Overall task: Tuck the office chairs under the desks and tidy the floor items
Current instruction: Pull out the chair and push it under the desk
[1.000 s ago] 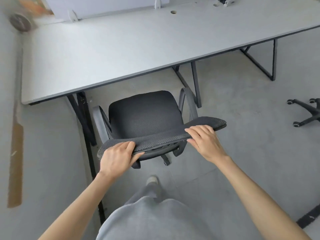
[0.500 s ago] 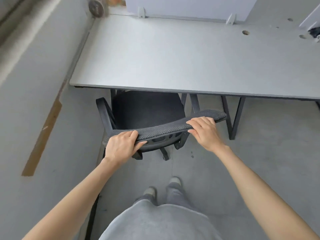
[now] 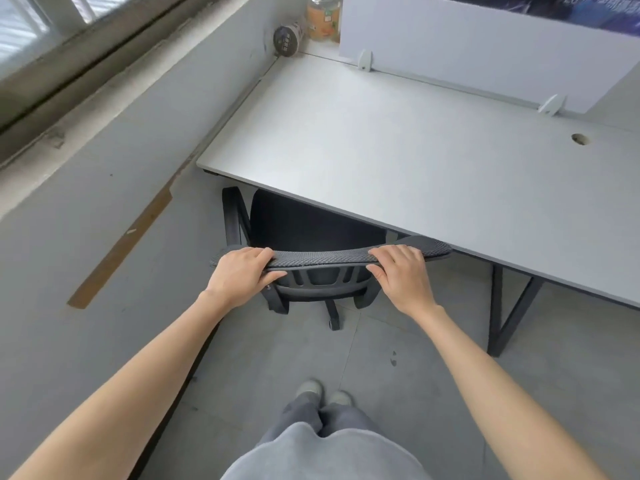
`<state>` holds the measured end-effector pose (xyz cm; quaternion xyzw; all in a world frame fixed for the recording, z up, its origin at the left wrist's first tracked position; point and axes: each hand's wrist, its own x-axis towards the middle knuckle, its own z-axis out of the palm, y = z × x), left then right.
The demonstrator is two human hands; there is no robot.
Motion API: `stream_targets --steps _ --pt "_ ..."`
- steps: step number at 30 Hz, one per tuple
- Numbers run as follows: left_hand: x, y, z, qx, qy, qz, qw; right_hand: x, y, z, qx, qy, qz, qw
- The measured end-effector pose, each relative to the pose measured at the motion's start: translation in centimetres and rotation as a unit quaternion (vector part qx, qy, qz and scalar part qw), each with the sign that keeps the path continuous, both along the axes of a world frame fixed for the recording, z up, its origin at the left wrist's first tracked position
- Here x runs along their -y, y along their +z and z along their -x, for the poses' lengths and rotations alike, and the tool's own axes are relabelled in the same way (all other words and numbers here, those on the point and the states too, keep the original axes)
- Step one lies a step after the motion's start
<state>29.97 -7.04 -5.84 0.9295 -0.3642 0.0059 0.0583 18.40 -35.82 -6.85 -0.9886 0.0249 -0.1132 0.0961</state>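
A black office chair [image 3: 311, 230] stands at the left end of a grey desk [image 3: 398, 161]. Its seat is mostly under the desktop, and the right end of its mesh backrest touches the desk's front edge. My left hand [image 3: 239, 275] grips the left part of the backrest top. My right hand [image 3: 401, 275] grips the right part, fingers curled over the rim. One armrest [image 3: 233, 216] shows at the left; the other is hidden under the desk. A caster [image 3: 334, 320] shows below.
A grey wall [image 3: 104, 168] with a window sill runs close along the chair's left. Black desk legs [image 3: 502, 313] stand to the right of the chair. A white divider panel [image 3: 467, 50] lines the desk's back, with a bottle [image 3: 323, 17] and a round tin [image 3: 287, 41] in the corner.
The chair has rolled forward under the desk, from fully out to seat mostly covered. Both hands kept their grip on the backrest. The view swung left toward the wall.
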Motion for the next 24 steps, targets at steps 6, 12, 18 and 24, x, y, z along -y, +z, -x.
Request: stream_targets --steps 6,12,18,24 --pt "2.0 2.2 1.7 -0.093 0.031 -0.014 0.995 -0.2 0.5 0.1 -0.039 0.005 -0.013 0.999" --pt "4.7 5.0 7.0 -0.27 0.047 0.259 0.926 -3.3 1.5 5.9 0.018 -0.098 -0.212 0.972" --pt "5.7 0.8 11.8 -0.473 -0.018 0.232 0.85 -7.9 -0.1 16.5 0.018 -0.322 -0.587 0.742" --pt "8.4 -2.2 14.1 -0.569 -0.165 0.053 0.804 -16.6 -1.7 27.1 0.159 -0.546 -0.611 0.55"
